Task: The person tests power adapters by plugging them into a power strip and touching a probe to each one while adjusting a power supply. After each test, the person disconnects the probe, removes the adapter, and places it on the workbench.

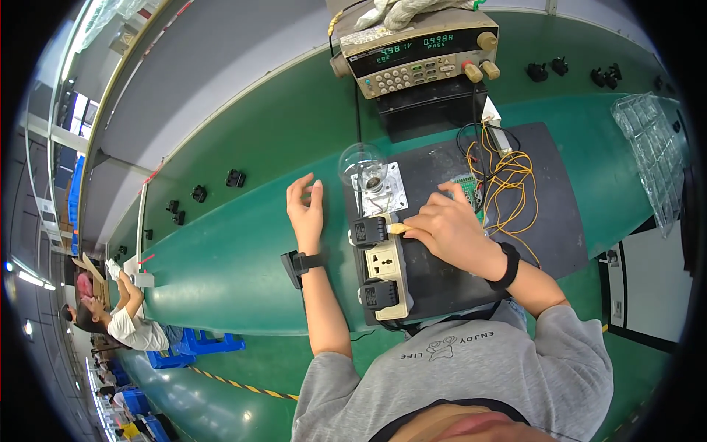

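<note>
My right hand pinches a cream-yellow plug against the side of a black power adapter. That adapter sits in the far end of a cream power strip; a second black adapter is in its near end. Left of the strip, my left hand is raised with thumb and fingers apart, holding nothing. Between my hands, beyond the strip, a clear glass bulb stands on a white base plate. A green circuit board lies just past my right hand, partly hidden by it.
A bench meter with lit green display stands on a black box at the back. Yellow wires tangle on the dark mat. Loose black adapters line the back; a clear blister tray lies right. A person works far left.
</note>
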### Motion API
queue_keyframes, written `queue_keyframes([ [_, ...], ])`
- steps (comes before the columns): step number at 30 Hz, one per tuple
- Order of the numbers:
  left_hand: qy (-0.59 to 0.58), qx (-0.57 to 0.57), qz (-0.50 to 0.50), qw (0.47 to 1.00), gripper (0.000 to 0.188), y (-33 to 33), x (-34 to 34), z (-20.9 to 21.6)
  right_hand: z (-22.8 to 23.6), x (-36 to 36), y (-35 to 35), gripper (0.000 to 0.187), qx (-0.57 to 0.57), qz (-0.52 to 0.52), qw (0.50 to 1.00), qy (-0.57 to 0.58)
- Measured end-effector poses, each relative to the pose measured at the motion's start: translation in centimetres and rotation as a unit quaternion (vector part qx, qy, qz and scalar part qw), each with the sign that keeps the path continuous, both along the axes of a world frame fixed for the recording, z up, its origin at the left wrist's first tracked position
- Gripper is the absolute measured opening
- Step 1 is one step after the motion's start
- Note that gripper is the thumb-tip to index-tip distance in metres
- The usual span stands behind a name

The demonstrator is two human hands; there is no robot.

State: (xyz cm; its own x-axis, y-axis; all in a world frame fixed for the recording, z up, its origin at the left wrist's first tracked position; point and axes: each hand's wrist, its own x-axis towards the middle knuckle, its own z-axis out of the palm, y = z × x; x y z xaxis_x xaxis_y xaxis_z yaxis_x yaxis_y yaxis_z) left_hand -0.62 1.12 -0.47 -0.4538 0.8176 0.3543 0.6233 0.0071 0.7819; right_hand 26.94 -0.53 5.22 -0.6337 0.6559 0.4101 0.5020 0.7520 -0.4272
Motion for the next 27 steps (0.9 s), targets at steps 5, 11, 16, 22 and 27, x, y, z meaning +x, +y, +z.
queue_keyframes([
  [5,-0.163,0.043,-0.228,0.959,0.011,-1.8,-0.2,3.3,0.7,2.4,-0.8,0.011,-0.065,0.027,0.997,-0.008],
  [11,-0.040,-0.072,-0.433,0.898,0.039,-2.8,2.5,7.8,0.8,1.9,-5.5,0.014,-0.098,0.030,0.994,0.027],
  [16,-0.078,-0.134,-0.435,0.887,0.050,-3.3,3.4,6.8,0.3,1.6,-6.4,0.016,-0.082,0.017,0.996,0.020],
  [22,-0.069,-0.188,-0.406,0.892,0.052,-4.2,3.7,6.6,0.5,1.4,-7.4,0.015,-0.067,0.017,0.997,0.021],
  [27,-0.048,-0.184,-0.401,0.896,0.050,-3.9,3.8,6.8,0.9,0.5,-7.6,0.017,-0.027,0.024,0.999,0.002],
])
